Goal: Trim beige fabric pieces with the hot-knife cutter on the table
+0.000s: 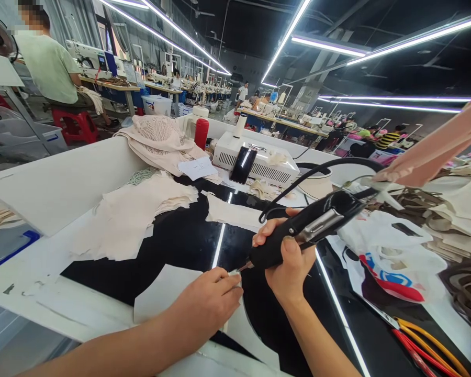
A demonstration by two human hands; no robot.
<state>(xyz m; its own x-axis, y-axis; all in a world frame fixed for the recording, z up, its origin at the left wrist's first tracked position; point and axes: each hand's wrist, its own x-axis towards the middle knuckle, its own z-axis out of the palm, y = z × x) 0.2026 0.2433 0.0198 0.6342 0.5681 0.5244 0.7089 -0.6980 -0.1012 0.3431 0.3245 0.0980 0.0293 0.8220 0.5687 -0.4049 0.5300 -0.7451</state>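
Observation:
My right hand (288,262) is wrapped around a black corded hand tool (306,228) with a metal lever on its side. The tool slants down to the left. Its thin metal tip reaches my left hand (208,303), whose fingers are pinched on the edge of a white fabric piece (167,293). That piece lies on the glossy black table top (180,230), and my left hand and forearm hide part of it. The exact spot under the tip is hidden by my fingers. A peach fabric strip (435,141) is tied to the tool's rear end.
Cream fabric pieces (129,220) are stacked at the left. Behind stand a white machine box (259,157), a phone (243,163) and a red bottle (201,133). Scissors (424,335) and a plastic bag (392,256) lie at the right. A seated person (49,68) is at the far left.

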